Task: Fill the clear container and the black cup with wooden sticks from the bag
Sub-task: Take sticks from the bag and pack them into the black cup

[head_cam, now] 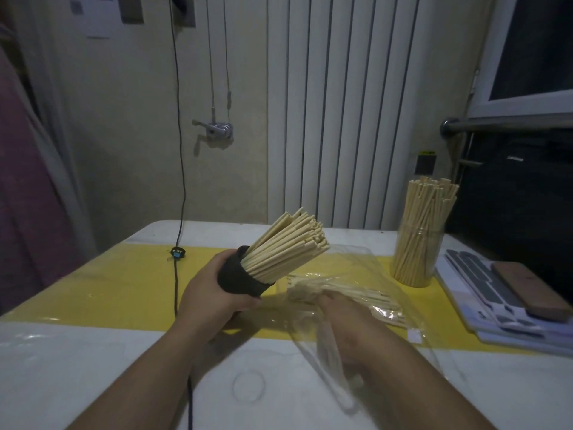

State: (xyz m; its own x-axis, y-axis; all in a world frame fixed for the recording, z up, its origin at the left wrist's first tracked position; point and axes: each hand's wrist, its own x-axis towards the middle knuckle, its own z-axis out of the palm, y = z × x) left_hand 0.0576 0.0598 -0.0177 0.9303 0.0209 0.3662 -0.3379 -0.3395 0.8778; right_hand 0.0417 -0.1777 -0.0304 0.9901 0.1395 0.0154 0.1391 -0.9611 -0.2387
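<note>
My left hand (214, 290) grips the black cup (240, 276) and tilts it to the right, above the table. A thick bundle of wooden sticks (288, 246) fans out of its mouth. My right hand (338, 308) is inside the clear plastic bag (366, 305), its fingers curled round a bunch of loose sticks (356, 294) lying there. The clear container (417, 252) stands upright at the right, packed with sticks rising well above its rim.
A yellow strip (124, 290) crosses the white table. A black cable (176, 274) runs down the wall and over the table's left side. Flat boards and a brown block (527, 290) lie at the right edge. A rubber band (249, 384) lies near the front.
</note>
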